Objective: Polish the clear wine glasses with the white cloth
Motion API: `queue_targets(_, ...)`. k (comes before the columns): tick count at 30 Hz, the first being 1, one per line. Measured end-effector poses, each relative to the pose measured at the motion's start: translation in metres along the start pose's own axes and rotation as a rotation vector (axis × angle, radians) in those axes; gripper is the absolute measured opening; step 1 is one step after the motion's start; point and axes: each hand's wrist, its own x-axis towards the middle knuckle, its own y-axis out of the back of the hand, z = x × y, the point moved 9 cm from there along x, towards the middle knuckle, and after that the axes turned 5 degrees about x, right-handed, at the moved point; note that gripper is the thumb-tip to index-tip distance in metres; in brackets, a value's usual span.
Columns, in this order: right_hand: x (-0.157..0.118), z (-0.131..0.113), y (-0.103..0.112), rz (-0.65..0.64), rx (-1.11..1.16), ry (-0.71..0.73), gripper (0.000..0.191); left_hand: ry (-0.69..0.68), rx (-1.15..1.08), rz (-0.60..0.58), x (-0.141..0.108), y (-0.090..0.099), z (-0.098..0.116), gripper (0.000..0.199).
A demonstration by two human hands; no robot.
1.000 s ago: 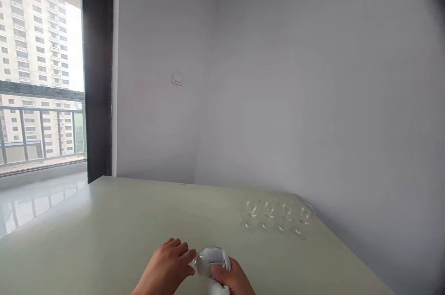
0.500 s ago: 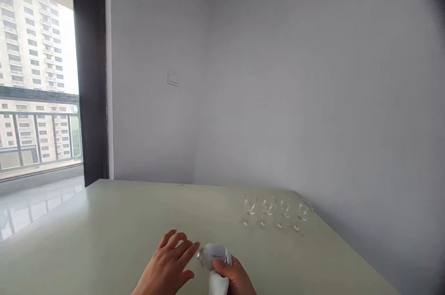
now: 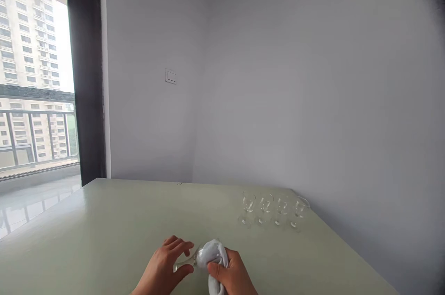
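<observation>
A small stemmed glass lies sideways between my hands, its bowl mostly covered by a white cloth. My right hand is closed on the cloth, thumb pressed on the near side, and holds the glass through it. Part of the cloth hangs down below the thumb. My left hand curves around the stem and foot end with thumb and fingers apart. A gap shows between its fingertips; whether the palm side touches the foot is hidden.
Several clear stemmed glasses stand in a row at the right rear of the pale green table. A round clear glass edge shows behind the last one. Grey walls border the table; a window with a railing is at left.
The glass has turned so its stem now points left, toward my left hand. My left fingers have come down from above and curved around the stem end. More cloth covers the bowl.
</observation>
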Motion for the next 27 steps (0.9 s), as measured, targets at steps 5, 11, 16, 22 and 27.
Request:
queue_targets(5, 0.008, 0.02, -0.003, -0.025, 0.371, -0.069, 0.044, -0.284, 0.429, 0.208, -0.007, 0.013, 0.04, 0.027)
queue_targets(11, -0.016, -0.022, -0.013, -0.149, -0.182, 0.007, 0.029, 0.071, -0.275, -0.199, -0.001, -0.012, -0.001, 0.02)
queue_targets(16, -0.018, -0.016, -0.008, -0.154, -0.257, -0.074, 0.026, 0.183, -0.433, -0.379, -0.008, -0.026, -0.004, 0.016)
queue_targets(22, 0.003, 0.021, 0.003, 0.02, 0.216, -0.116, 0.052, -0.084, 0.402, 0.032, -0.001, 0.012, 0.031, 0.016)
queue_targets(27, -0.013, -0.008, 0.006, 0.004, -0.146, -0.068, 0.039, 0.024, 0.051, -0.114, -0.001, -0.003, 0.014, 0.025)
